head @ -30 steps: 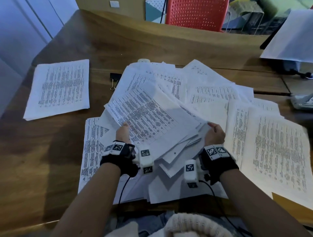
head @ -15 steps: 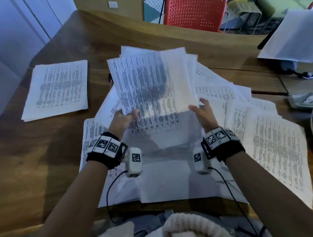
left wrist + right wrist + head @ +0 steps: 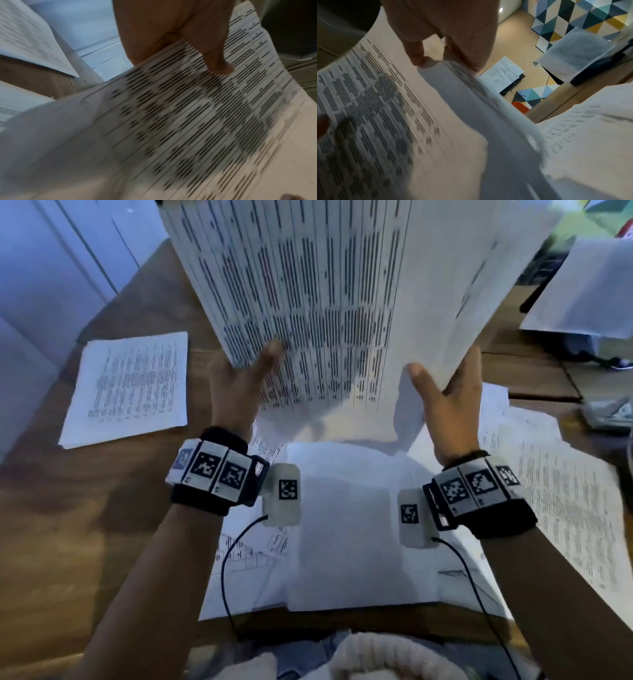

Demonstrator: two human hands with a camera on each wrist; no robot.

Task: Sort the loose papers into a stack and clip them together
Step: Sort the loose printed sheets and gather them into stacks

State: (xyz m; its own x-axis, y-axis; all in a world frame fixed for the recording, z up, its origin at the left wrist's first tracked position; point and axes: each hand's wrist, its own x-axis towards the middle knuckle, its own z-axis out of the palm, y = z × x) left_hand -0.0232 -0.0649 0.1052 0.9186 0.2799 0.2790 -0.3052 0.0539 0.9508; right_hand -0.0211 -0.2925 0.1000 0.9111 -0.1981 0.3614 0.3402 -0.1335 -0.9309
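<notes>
A thick bundle of printed papers (image 3: 335, 296) is lifted upright above the table, its printed face toward me. My left hand (image 3: 239, 374) grips its lower left edge, thumb on the front, as the left wrist view shows on the same bundle (image 3: 197, 121). My right hand (image 3: 445, 392) holds the lower right edge with the thumb in front; the bundle (image 3: 385, 121) fills the right wrist view. More loose sheets (image 3: 359, 525) lie spread on the wooden table (image 3: 85, 542) under my hands. No clip is visible.
A separate sheet set (image 3: 130, 385) lies flat at the left of the table. Printed pages (image 3: 565, 501) spread out on the right. A hanging white sheet (image 3: 589, 289) and dark gear stand at the back right. A table seam runs across behind the papers.
Both hands gathered the pile off the table and raised it, from flat to upright and closer to the camera. The black clip seen earlier near the pile is now hidden.
</notes>
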